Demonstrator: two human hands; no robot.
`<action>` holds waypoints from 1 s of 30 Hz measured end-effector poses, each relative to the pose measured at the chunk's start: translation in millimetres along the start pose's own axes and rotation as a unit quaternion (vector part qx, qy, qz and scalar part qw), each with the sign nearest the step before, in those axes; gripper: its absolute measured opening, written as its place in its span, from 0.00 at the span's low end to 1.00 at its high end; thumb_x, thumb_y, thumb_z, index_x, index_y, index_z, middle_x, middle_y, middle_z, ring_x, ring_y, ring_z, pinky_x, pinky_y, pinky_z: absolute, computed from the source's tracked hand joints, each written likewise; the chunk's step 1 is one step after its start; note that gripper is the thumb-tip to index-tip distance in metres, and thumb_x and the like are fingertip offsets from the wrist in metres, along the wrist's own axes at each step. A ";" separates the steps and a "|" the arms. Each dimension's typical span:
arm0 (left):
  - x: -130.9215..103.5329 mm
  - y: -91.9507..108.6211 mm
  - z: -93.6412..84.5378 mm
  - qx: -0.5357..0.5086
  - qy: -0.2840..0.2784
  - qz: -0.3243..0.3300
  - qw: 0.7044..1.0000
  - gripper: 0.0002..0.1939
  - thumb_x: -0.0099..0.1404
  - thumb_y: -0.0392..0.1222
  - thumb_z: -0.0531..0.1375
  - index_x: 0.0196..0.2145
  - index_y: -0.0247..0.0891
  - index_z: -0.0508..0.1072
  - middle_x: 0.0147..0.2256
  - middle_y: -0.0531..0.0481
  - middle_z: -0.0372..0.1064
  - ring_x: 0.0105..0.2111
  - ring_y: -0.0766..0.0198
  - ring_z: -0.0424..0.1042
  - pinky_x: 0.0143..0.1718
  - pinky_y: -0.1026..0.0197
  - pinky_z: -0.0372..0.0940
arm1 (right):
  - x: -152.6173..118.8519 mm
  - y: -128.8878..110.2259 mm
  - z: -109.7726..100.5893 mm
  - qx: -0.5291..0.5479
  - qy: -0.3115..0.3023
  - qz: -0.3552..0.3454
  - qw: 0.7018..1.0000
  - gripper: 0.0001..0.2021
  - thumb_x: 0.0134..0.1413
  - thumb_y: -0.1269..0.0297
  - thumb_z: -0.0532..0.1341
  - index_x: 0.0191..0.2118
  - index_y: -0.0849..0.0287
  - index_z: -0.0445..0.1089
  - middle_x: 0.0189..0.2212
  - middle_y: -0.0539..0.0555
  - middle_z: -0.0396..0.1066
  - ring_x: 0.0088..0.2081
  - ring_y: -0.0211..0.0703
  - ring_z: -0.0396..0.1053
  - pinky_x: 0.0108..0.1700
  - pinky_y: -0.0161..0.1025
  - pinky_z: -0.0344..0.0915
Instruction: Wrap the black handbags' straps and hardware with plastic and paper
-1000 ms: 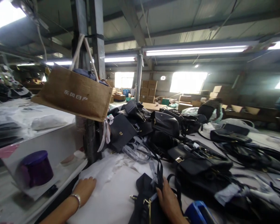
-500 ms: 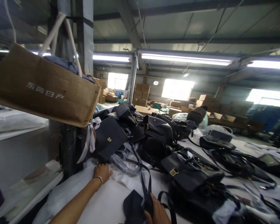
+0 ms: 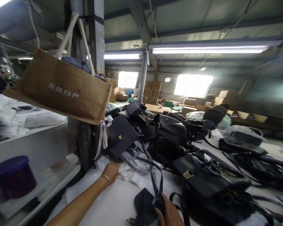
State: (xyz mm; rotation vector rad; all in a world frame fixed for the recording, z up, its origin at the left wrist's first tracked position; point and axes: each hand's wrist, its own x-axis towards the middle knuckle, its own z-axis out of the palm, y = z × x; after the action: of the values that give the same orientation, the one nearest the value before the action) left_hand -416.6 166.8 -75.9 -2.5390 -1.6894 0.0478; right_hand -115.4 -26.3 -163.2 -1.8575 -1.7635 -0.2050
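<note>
My left hand (image 3: 111, 173), with a bracelet at the wrist, reaches over the white-covered table to crumpled clear plastic wrap (image 3: 101, 162). Its fingers curl down and away from me, so what they hold is hidden. At the bottom of the view, my right hand (image 3: 171, 212) is closed round a black strap (image 3: 160, 201) beside a small black leather piece (image 3: 143, 204). Just beyond my left hand lies a black flap bag (image 3: 122, 135) with a gold clasp. To the right of my right hand rests a larger black handbag (image 3: 207, 179) with a gold square buckle.
A heap of black bags (image 3: 171, 127) covers the table's far side, with more bags (image 3: 242, 146) at right. A brown jute tote (image 3: 68, 91) hangs from a steel post (image 3: 96, 40) at left. Below it stands a purple lidded bucket (image 3: 15, 177).
The view has swung left, so things appear further right and the purple bucket shows more fully. My left hand stays by the plastic wrap; my right hand still grips the strap.
</note>
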 end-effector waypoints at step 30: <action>-178.9 -36.1 -28.0 -0.080 -0.035 0.067 0.994 0.26 0.59 0.26 0.50 0.50 0.48 0.73 0.43 0.45 0.74 0.46 0.51 0.72 0.52 0.49 0.64 | 21.4 -19.0 -59.1 -0.012 -0.064 0.091 0.994 0.23 0.64 0.70 0.43 0.62 0.68 0.56 0.53 0.68 0.67 0.54 0.54 0.68 0.47 0.43 0.68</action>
State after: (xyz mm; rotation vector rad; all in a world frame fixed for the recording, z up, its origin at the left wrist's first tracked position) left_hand -516.9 14.1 -49.1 -2.7974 -1.6055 0.0119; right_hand -115.3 -37.2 -98.4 -2.0764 -1.6679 -0.0388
